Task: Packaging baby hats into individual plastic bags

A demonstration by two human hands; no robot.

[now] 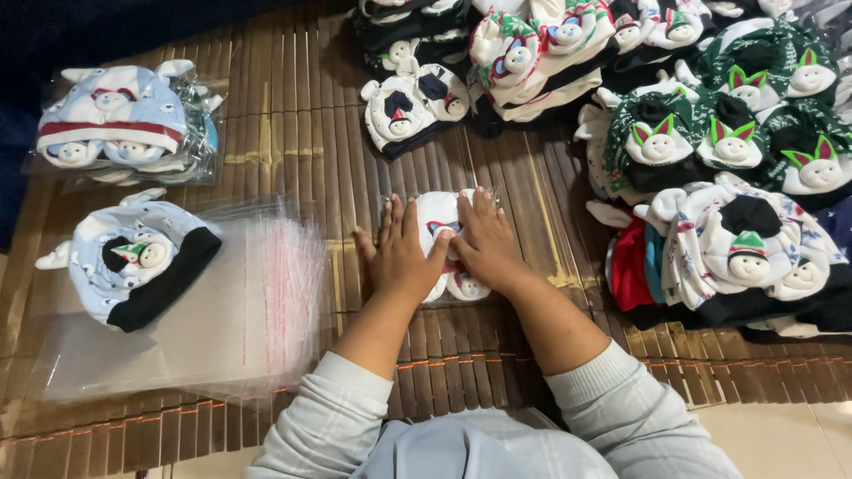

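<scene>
- At nine o'clock lay a stack of clear plastic bags (pixel 240 310), thin and glossy, with a soft blue cap (pixel 133 266) on it.
- The left hand (pixel 404 257) pressed flat, fingers together, on the white cap (pixel 441 215); this cap lay directly under both palms, its long axis toward twelve o'clock.
- The right hand (pixel 486 244) pressed the same way, equally near.
- At three o'clock were piles of caps (pixel 737 239) on the slatted mat (pixel 293 133).

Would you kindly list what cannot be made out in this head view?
- White hat: mostly hidden under left hand and right hand.
- Whether that hat is bagged: unclear.
- Dark hats: cut off by the top edge.
- Bagged hats: blurred by plastic glare.
</scene>
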